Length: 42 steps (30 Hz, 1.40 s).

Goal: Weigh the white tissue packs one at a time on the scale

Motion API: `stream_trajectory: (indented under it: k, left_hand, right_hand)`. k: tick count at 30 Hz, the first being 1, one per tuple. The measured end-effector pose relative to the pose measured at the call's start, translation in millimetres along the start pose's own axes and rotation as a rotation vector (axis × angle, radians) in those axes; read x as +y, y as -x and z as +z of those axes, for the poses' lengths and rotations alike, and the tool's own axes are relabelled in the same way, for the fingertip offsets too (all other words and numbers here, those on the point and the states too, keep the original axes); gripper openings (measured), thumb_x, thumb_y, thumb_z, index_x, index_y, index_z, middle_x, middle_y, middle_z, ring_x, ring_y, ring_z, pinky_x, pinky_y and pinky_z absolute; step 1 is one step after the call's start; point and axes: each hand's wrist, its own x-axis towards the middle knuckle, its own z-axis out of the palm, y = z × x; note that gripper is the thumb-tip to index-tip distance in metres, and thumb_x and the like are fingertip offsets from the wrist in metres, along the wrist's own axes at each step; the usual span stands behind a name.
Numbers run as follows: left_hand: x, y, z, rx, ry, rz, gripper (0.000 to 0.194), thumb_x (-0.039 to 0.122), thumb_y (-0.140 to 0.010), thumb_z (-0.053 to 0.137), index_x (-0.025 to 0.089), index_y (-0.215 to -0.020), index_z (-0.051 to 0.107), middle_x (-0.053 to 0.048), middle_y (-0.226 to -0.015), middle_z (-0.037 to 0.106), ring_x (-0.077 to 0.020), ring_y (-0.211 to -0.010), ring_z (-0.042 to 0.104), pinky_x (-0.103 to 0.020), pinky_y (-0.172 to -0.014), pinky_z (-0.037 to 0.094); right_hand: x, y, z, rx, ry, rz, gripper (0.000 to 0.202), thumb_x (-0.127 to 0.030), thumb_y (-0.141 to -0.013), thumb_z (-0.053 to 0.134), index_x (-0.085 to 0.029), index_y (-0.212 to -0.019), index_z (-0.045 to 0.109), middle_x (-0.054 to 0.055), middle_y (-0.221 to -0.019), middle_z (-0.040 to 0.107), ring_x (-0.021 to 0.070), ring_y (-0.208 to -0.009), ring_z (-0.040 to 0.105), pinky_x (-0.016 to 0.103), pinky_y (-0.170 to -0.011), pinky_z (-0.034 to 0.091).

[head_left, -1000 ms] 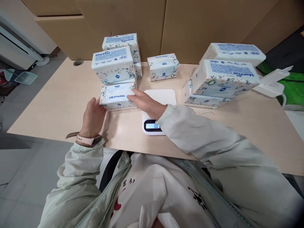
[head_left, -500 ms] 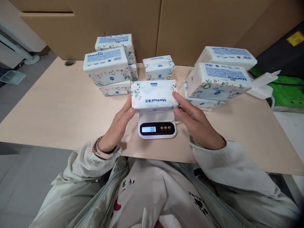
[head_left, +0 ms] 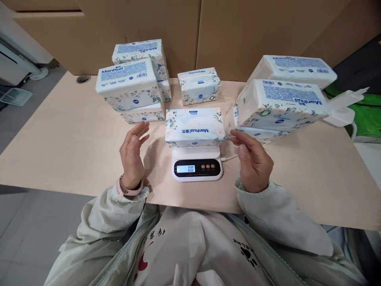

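Observation:
A floral tissue pack [head_left: 195,125] lies flat on the white kitchen scale [head_left: 175,178], covering the rear of its platform. The scale's lit display [head_left: 186,169] reads 0.0. To the left of the pack, apart from it, my left hand [head_left: 133,155] is held up with its fingers loosely stretched and nothing in it. On the other side my right hand [head_left: 253,161] is open too, its fingertips a little away from the pack's right end and close to the stacked packs on the right.
Stacked tissue packs stand at the back left [head_left: 127,89] and at the right [head_left: 279,107]; an opened pack there has tissue sticking out. A single pack [head_left: 199,87] sits behind the scale. A white cable [head_left: 230,158] runs from the scale's right side. Cardboard [head_left: 166,24] walls the table's back.
Both hands have let go of the tissue pack and moved apart to either side. The pack now rests on the scale. The display still shows 0.0. The view has shifted slightly.

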Motion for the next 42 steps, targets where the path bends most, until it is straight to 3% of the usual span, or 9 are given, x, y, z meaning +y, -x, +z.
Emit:
stream_trajectory:
  k: [7, 28, 35, 42]
  left_hand:
    - [9.4, 2.9, 3.6, -0.027, 0.017, -0.072, 0.043, 0.058, -0.104, 0.060, 0.028, -0.128, 0.079, -0.009, -0.138, 0.077, -0.0299, -0.135, 0.071, -0.047, -0.113, 0.058]
    - [10.8, 7.7, 5.0, -0.066, 0.029, -0.075, 0.031, 0.044, -0.104, 0.062, 0.024, -0.112, 0.085, -0.006, -0.116, 0.085, -0.0238, -0.109, 0.080, -0.041, -0.103, 0.062]
    - [10.5, 7.0, 5.1, -0.060, 0.015, -0.100, 0.034, 0.050, -0.102, 0.067, 0.022, -0.109, 0.084, -0.008, -0.110, 0.085, -0.0244, -0.105, 0.080, -0.042, -0.102, 0.064]
    - [10.4, 7.6, 3.5, -0.090, 0.032, -0.075, 0.029, 0.046, -0.103, 0.069, 0.023, -0.110, 0.085, -0.007, -0.110, 0.085, -0.0236, -0.104, 0.080, -0.041, -0.101, 0.064]
  right_hand:
    - [-3.8, -4.1, 3.7, 0.005, 0.033, 0.050, 0.032, -0.038, -0.109, 0.057, -0.030, -0.128, 0.081, 0.007, -0.120, 0.085, 0.0247, -0.104, 0.082, 0.046, -0.094, 0.068]
    - [-9.1, -3.8, 0.6, 0.023, 0.042, 0.049, 0.024, -0.034, -0.107, 0.062, -0.029, -0.119, 0.082, 0.006, -0.109, 0.085, 0.0235, -0.098, 0.081, 0.042, -0.088, 0.064]
    - [-8.9, -3.5, 0.8, 0.026, 0.071, 0.041, 0.019, -0.033, -0.105, 0.065, -0.027, -0.111, 0.082, 0.006, -0.103, 0.085, 0.0236, -0.092, 0.080, 0.044, -0.085, 0.062]
    - [-5.5, -4.7, 1.7, 0.034, 0.065, -0.005, 0.015, -0.028, -0.101, 0.070, -0.026, -0.109, 0.082, 0.006, -0.101, 0.084, 0.0235, -0.091, 0.079, 0.044, -0.084, 0.064]
